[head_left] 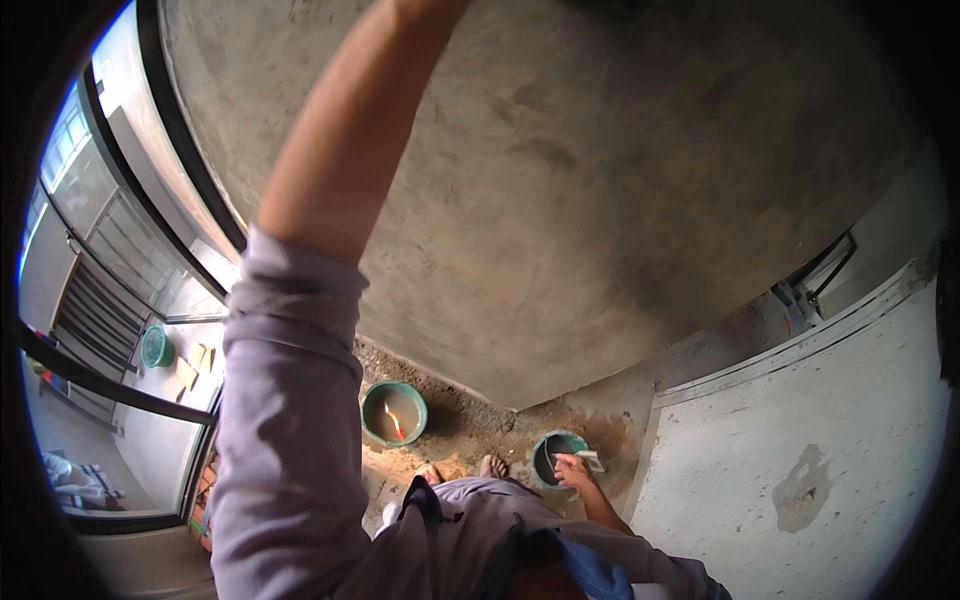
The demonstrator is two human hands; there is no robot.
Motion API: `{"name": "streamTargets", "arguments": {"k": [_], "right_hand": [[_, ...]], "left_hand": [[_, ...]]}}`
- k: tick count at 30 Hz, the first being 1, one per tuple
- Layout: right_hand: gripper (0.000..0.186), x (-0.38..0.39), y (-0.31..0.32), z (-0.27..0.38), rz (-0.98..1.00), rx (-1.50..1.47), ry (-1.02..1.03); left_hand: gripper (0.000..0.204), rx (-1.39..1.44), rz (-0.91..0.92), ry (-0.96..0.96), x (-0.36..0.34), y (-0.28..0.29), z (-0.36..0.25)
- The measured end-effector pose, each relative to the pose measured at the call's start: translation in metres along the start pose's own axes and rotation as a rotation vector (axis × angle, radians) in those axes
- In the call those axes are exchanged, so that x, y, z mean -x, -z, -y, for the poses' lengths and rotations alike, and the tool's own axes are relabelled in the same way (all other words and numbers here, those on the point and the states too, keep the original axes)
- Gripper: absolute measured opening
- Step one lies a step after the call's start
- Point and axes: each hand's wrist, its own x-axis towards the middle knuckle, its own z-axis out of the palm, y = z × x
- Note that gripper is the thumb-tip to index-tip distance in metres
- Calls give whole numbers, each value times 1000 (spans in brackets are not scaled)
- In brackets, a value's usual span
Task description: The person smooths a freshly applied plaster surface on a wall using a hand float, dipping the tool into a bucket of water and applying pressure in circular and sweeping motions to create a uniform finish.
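Note:
My left arm in a rolled grey sleeve reaches up in front of the grey plastered wall (560, 210). The left hand lies beyond the upper edge, out of sight. Low on the right, my right hand (572, 470) hangs beside a green bucket (541, 470), its fingers curled at a pale, flat-bladed tool (592, 460) that looks like a plastering trowel. To the left of that bucket stands a green basin (368, 428) with murky water. A red and pale implement (396, 422) lies in it, its kind too small to tell.
My feet are on the dirty floor near the basin and bucket. A white speckled panel (720, 450) takes up the right side. At the left, a dark-framed window (120, 400) shows another green bucket (157, 346) and flat tan pieces (187, 374) outside.

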Motion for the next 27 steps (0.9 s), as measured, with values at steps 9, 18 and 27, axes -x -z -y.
{"name": "streamTargets", "arguments": {"k": [9,18,27], "right_hand": [[43,31,14,-86,367,666,22],[46,68,63,-34,150,402,-198],[45,-3,-10,27,458,669,126]], "left_hand": [[60,139,868,433,515,183,-57],[44,168,102,313,200,56,20],[51,-243,1016,1164,595,281,0]]}}
